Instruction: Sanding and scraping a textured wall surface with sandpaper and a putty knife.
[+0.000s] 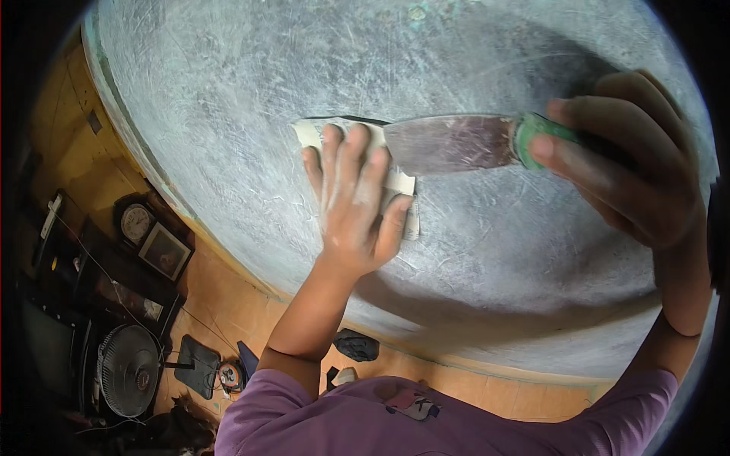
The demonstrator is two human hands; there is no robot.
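One left hand (350,205) lies flat on at least one paper sheet (400,182); one right hand (642,156) grasps one scraper (450,144).

Mottled grey-blue wall (228,76), green scraper handle (549,128), scratched brown-grey blade (456,143), cream sheet (401,182), purple shirt (342,418), orange floor (471,389)

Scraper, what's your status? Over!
Left hand spread over pale paper on grey wall. Right hand gripping scraper by green handle. Blade tip at paper's edge, left fingers close by.
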